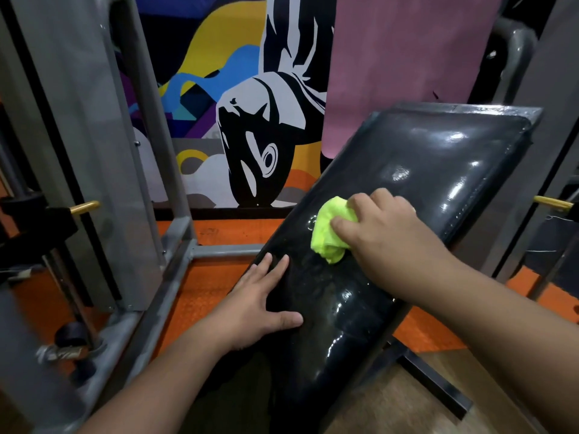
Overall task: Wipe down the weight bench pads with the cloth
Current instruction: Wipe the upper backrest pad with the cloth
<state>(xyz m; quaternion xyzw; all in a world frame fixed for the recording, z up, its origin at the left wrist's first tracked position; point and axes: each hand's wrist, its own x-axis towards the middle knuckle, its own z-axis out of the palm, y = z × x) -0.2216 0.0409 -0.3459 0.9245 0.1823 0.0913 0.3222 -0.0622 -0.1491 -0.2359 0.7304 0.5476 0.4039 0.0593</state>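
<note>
We saw a grey steel frame (175, 270) standing on an orange floor (200, 296), with a bright mural (238, 98) on the wall behind the frame and a pink mat (404, 54) hanging right of that mural.

One cloth (332, 230), two hands (257, 305) (385, 233)

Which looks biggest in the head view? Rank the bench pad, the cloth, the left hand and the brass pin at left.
1. bench pad
2. left hand
3. cloth, though the right hand hides part of it
4. brass pin
</note>
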